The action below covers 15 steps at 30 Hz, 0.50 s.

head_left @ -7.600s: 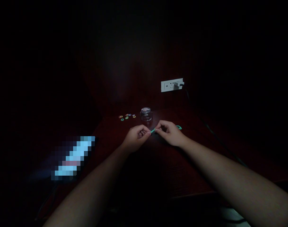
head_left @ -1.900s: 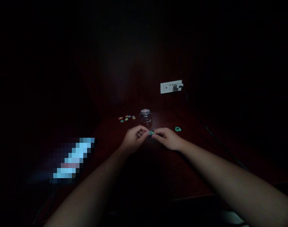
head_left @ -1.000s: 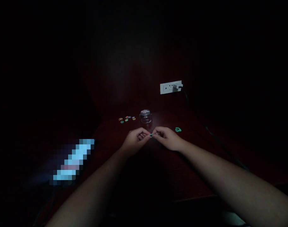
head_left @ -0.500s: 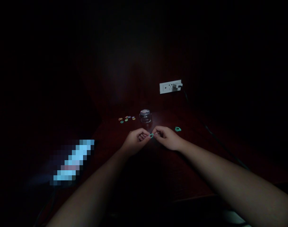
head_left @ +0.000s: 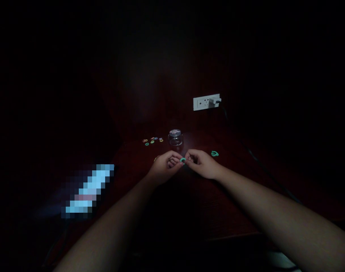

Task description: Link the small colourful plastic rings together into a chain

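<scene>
Between my two hands is a small green stitch marker (head_left: 183, 160), a rounded plastic loop, pinched from both sides. The fingertips of my left hand (head_left: 167, 166) close on its left side. My right hand (head_left: 199, 162) pinches it at the right, though the fingers partly cover that end. Just beyond my hands stands a clear jar (head_left: 175, 139) with its lid on. To the right of my right hand lies a little group of green stitch markers (head_left: 214, 153), seemingly linked. A bit of something yellow (head_left: 155, 159) peeks out behind my left hand.
Several loose coloured stitch markers (head_left: 152, 141) lie left of the jar on the dark red table (head_left: 217, 211). A lit, blurred-out screen (head_left: 90, 190) is at the left. On the wall, a white socket (head_left: 206, 102) holds a plug, whose cable runs down the right side.
The green stitch marker has turned, so its loop shows more openly. Both hands keep their pinch in nearly the same place. The view has shifted slightly.
</scene>
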Available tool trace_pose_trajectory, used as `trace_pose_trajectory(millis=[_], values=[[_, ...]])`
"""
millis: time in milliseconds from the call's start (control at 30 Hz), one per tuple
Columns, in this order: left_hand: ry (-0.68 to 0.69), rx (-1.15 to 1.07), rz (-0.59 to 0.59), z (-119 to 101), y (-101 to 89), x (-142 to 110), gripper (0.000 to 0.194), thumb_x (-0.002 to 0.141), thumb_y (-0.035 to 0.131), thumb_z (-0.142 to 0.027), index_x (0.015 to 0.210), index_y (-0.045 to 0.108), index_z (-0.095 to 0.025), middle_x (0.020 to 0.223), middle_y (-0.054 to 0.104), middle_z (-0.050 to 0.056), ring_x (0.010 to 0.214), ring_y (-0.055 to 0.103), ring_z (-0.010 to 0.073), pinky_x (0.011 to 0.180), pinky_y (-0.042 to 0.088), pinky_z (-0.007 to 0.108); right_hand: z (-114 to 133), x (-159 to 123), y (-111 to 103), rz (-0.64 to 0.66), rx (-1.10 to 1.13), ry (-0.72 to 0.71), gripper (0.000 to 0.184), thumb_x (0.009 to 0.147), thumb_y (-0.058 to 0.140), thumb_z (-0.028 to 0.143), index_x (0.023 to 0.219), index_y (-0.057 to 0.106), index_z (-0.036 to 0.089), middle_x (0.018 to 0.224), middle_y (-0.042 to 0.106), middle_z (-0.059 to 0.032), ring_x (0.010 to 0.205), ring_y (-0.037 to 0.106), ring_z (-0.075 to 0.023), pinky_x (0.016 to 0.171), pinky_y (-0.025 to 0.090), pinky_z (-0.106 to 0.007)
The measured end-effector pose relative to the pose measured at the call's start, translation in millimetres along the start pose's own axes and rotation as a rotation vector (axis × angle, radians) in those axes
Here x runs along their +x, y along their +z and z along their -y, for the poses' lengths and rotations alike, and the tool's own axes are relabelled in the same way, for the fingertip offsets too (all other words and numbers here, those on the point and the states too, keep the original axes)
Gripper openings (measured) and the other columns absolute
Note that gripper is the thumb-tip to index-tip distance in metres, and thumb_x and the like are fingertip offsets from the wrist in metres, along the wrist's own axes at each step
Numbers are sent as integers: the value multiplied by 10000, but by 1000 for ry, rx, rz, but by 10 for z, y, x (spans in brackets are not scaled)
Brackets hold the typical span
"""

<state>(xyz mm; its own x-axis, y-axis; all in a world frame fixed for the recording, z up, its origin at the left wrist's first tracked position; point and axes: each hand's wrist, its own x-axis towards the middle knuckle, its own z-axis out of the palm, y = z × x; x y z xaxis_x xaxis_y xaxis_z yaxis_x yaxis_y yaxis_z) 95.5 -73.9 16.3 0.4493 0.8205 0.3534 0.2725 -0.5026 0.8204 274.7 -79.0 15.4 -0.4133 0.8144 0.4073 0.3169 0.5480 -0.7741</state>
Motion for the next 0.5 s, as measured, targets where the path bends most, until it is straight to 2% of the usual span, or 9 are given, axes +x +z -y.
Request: trace_pose_trajectory(millis=[167, 500], values=[[28, -26, -4, 3, 7, 0, 306, 728, 610, -270, 998, 544, -143, 805, 607, 35, 642, 537, 75, 555, 416, 175, 12, -3, -5, -33, -25, -3, 156, 761, 524, 285, 687, 484, 155, 562, 449, 34, 523, 389, -82, 497, 310, -211], [16, 56, -7, 1, -28, 14, 294, 747, 591, -295, 994, 618, -137, 828, 653, 60, 687, 576, 110, 601, 448, 205, -9, 1, -17, -34, -2, 5, 143, 765, 514, 283, 706, 500, 154, 579, 448, 29, 535, 392, -89, 505, 313, -216]])
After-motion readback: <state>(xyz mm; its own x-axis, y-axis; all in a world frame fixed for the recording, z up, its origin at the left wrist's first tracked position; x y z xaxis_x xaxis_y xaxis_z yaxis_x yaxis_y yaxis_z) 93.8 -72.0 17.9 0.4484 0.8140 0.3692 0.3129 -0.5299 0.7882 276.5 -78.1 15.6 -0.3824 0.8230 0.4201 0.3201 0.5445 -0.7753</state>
